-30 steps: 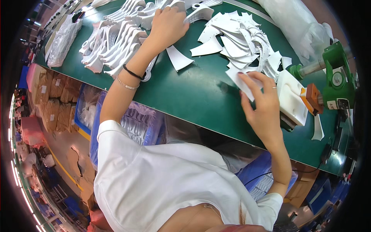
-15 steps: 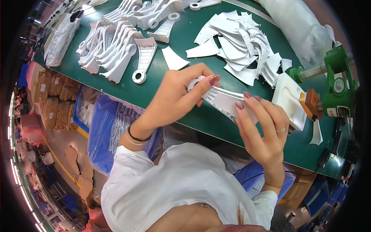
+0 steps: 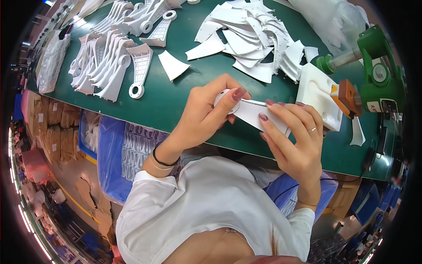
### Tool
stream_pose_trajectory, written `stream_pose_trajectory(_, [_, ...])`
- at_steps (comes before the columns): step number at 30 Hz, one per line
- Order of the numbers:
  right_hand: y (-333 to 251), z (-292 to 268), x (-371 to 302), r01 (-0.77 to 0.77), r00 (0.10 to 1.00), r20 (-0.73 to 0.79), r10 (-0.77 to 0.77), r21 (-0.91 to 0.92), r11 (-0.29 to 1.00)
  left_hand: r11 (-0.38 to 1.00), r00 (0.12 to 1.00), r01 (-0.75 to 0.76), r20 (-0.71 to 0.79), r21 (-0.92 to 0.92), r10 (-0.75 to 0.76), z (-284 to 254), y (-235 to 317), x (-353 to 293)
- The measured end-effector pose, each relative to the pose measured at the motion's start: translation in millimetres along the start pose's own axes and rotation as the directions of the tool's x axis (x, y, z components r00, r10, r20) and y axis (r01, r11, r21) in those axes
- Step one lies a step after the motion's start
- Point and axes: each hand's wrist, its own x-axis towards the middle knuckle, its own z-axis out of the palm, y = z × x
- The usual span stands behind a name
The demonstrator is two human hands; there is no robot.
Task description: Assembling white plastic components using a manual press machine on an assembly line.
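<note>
The left hand (image 3: 209, 110) pinches the round end of a white part (image 3: 255, 115) between its thumb and fingers. The right hand (image 3: 299, 141) has its fingers bent and holds the other, wider end. The white part is up over the green bench (image 3: 162, 103), close to the near edge and about the middle of it. Its smooth side shows. A black band (image 3: 159, 158) goes around the left wrist, and a thin ring (image 3: 312, 130) is on a right finger.

Toward the left end of the bench, many white arms (image 3: 103, 66) with round ends lean on each other in rows. Just beside them, one arm with small ribs (image 3: 140, 66) lies with its round end toward the near edge. Next to it is a flat white plate (image 3: 172, 66), all alone. A big heap of thin white plates (image 3: 250, 39) lies toward the far edge.

Toward the right end stands a white block (image 3: 314, 99), with a green machine (image 3: 380, 70) just beside it. A small orange and brown piece (image 3: 346, 97) is on the machine, and a thin white strip (image 3: 358, 132) lies near it. A big clear bag (image 3: 327, 20) is at the far right corner. Under the near edge, on the left, sits a blue bin (image 3: 110, 154) with white parts inside.
</note>
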Motion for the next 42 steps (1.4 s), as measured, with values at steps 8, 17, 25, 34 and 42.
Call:
stream_pose_trajectory(8, [9.8,2.6,-13.6,-0.013,0.997,-0.070,0.014,0.011,1.000,0.988,0.990,-0.141,0.023,0.060,0.140,14.9,3.1,7.4])
stream_pose_trajectory(17, [27.9,0.1,-55.5,-0.126,0.955,-0.257,0.149,0.104,0.986,0.968,0.999,-0.039,0.017,0.249,0.036,27.0,4.6,16.4])
stream_pose_trajectory(25, [38.9,-32.4,-112.2,-0.391,0.729,-0.342,0.593,0.503,0.771,0.728,0.704,-0.625,0.606,0.282,0.370,79.1,45.5,79.1])
stream_pose_trajectory(34, [85.7,-36.0,-117.1,-0.679,0.615,-0.286,0.735,0.282,0.678,0.587,0.741,-0.664,0.516,0.463,0.430,114.5,-5.2,126.1])
stream_pose_trajectory(42, [109.4,-67.4,-112.7,-0.650,0.679,-0.214,0.702,0.269,0.711,0.760,0.837,-0.474,0.497,0.445,0.231,106.6,-12.5,131.1])
